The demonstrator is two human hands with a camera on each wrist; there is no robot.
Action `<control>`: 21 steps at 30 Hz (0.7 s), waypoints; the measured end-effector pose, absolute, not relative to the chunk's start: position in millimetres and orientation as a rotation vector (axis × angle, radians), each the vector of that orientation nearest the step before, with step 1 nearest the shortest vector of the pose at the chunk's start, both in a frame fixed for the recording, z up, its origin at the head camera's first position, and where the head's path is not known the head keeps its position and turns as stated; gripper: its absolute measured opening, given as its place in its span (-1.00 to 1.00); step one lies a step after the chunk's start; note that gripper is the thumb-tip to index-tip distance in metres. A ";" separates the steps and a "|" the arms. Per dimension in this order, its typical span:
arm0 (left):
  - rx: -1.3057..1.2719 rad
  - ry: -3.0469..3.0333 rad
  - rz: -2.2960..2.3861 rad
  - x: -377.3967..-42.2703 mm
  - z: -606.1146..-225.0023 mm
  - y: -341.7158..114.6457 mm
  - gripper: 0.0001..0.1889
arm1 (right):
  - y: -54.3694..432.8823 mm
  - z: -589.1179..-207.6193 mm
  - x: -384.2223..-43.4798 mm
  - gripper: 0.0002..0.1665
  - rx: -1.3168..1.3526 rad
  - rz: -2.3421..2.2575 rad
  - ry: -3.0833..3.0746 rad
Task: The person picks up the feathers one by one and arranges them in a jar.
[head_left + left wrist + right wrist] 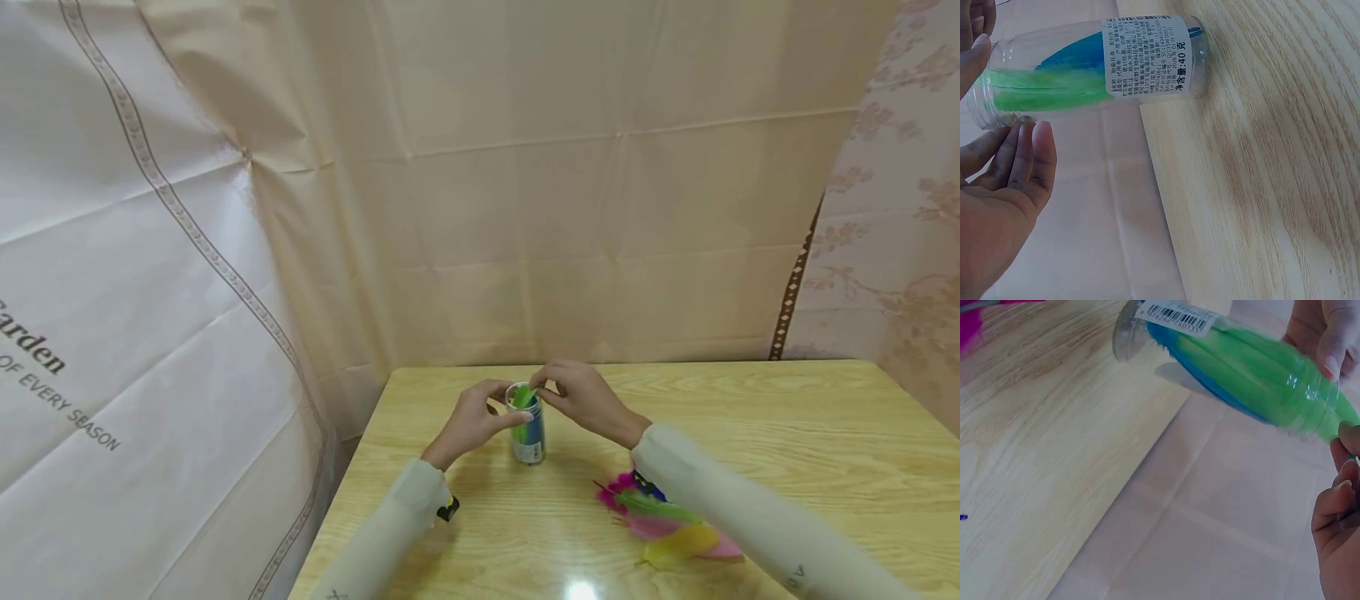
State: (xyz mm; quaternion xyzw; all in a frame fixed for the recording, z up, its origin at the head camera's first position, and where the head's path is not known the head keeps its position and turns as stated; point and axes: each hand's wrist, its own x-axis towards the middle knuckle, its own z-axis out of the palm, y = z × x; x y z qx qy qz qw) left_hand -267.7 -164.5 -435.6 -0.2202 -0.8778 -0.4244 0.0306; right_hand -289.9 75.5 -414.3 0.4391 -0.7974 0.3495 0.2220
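Head view: a clear jar (529,450) stands upright on the tabletop (787,433), toward the far-left corner and nearer the left edge than the right. The left hand (474,418) holds the jar near its rim. The right hand (588,404) pinches a green feather (523,395) at the jar's mouth. From here I see a pile of loose feathers (652,527), magenta, green, pink, yellow and dark blue, farther from the far edge and to the right of the jar; the right sleeve (720,492) partly covers it.

Left wrist view: a white printed label (1147,56) wraps the jar's lower part. Inside, a blue feather (1075,53) lies beside the green.

Right wrist view: the green feather projects past the rim, its end between the right thumb and fingers. A barcode (1179,319) shows near the jar's base.
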 end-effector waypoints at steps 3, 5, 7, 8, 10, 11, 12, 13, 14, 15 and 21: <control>-0.683 -2.706 -1.306 -268.3 -435.5 -164.8 -0.42 | 70.2 -415.0 -289.6 -0.82 1.219 0.946 -2.239; -0.684 -2.708 -1.303 -268.9 -435.8 -164.8 -0.43 | 66.8 -414.1 -289.2 -0.84 1.226 0.927 -2.275; -0.680 -2.712 -1.294 -269.1 -436.3 -164.9 -0.43 | 63.7 -413.0 -289.2 -0.85 1.233 0.916 -2.312; -0.681 -2.713 -1.291 -269.4 -436.7 -165.0 -0.43 | 62.3 -412.5 -289.3 -0.86 1.236 0.912 -2.328; -0.684 -2.712 -1.281 -269.7 -437.3 -165.1 -0.44 | 60.0 -412.0 -290.2 -0.86 1.244 0.907 -2.355; -0.687 -2.712 -1.277 -269.9 -437.5 -165.2 -0.44 | 58.9 -411.8 -290.7 -0.86 1.249 0.909 -2.366; -0.691 -2.711 -1.273 -269.8 -437.4 -165.2 -0.44 | 58.0 -411.8 -291.3 -0.86 1.256 0.907 -2.372; -0.694 -2.711 -1.267 -270.1 -437.3 -165.3 -0.44 | 56.9 -411.3 -291.5 -0.86 1.263 0.894 -2.386; -0.695 -2.712 -1.262 -269.9 -437.2 -165.3 -0.43 | 55.6 -410.5 -291.7 -0.86 1.275 0.883 -2.397; -0.696 -2.712 -1.260 -269.7 -437.0 -165.6 -0.42 | 54.2 -409.6 -291.6 -0.86 1.288 0.869 -2.409; -0.691 -2.713 -1.254 -269.7 -436.2 -165.6 -0.39 | 49.8 -403.4 -288.3 -0.84 1.323 0.842 -2.461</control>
